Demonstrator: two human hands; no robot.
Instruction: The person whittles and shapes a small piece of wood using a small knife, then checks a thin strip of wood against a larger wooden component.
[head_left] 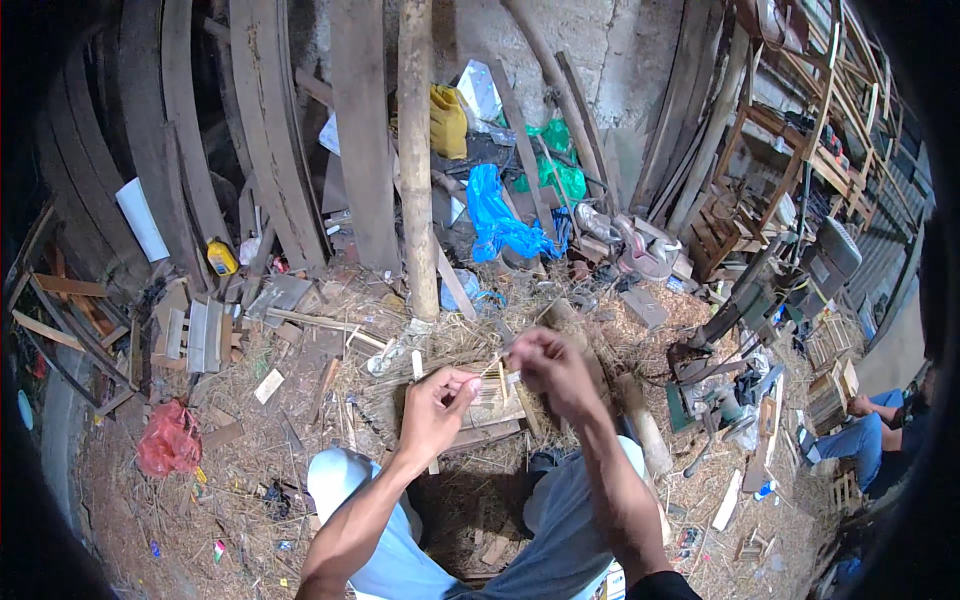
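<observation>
My left hand (pixel 438 408) has thumb and forefinger pressed together on a thin pale strip (pixel 489 368), which slants up toward my right hand. My right hand (pixel 556 372) is slightly blurred, with its fingers curled together near the strip's upper end. What those fingers hold, if anything, cannot be made out. Just beneath both hands lies a small frame of narrow wooden slats (pixel 488 392), partly covered by them. It rests in front of my knees, near a wooden board (pixel 484 434).
An upright pole (pixel 415 160) stands ahead, with tall planks (pixel 362 130) leaning behind it. A metal machine (pixel 735 315) stands on the right. Farther right sits another person in blue jeans (pixel 850 440). A red plastic bag (pixel 169 438) lies left among straw and wood scraps.
</observation>
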